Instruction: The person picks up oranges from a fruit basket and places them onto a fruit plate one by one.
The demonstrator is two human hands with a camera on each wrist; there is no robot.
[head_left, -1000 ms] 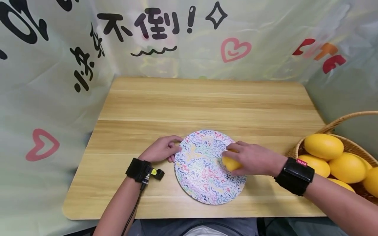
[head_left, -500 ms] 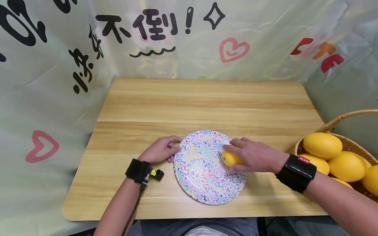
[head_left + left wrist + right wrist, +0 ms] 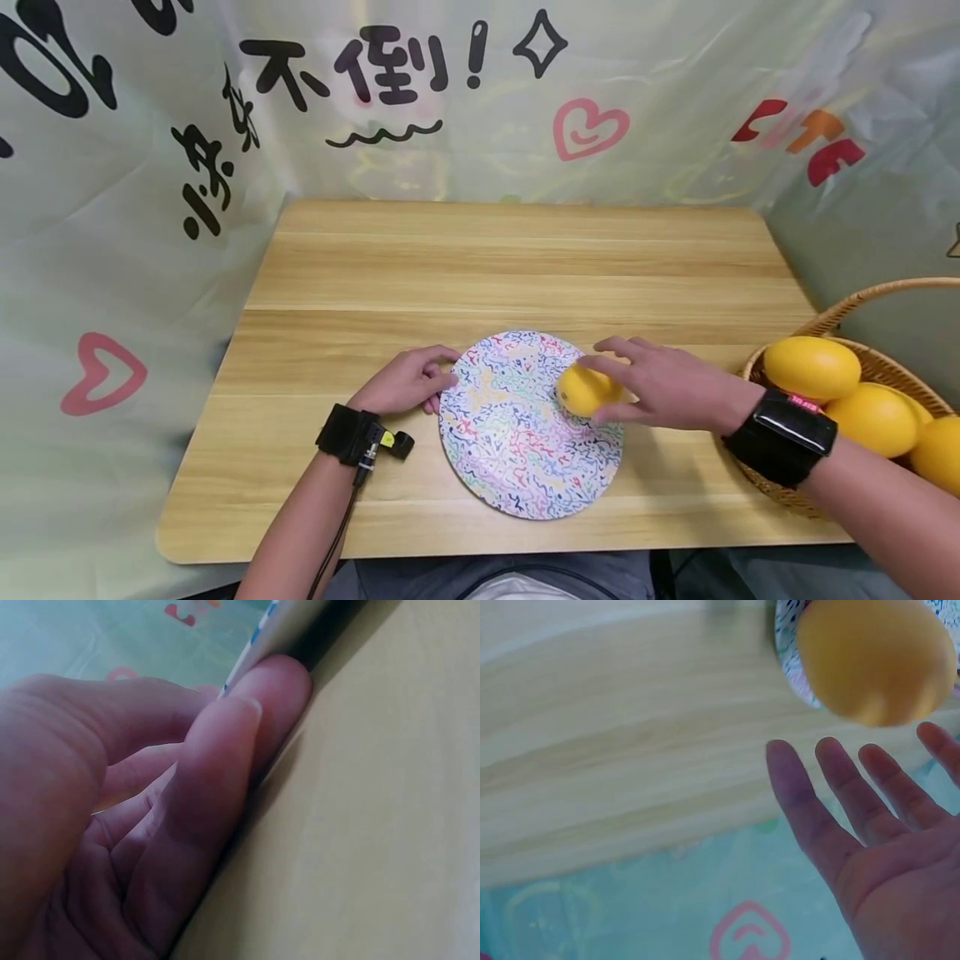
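Observation:
A thin round board with a multicoloured squiggle pattern lies near the table's front edge. My left hand pinches its left rim. In the left wrist view, fingers reach under the raised edge of the board. On the board's right part sits a smooth yellow oval fruit, also large in the right wrist view. My right hand is just to its right, with fingers spread and partly in front of the fruit in the head view. The right wrist view shows a gap between fingertips and fruit.
A wicker basket with a tall handle stands at the right, holding several more yellow fruits. Part of it lies behind my right wrist. A pale printed sheet hangs around the wooden table. A cable runs along my left forearm.
My right hand has loosened from around the yellow fruit, spread its fingers and drawn back to the right. The fruit now sits uncovered on the board. The left hand has stayed put.

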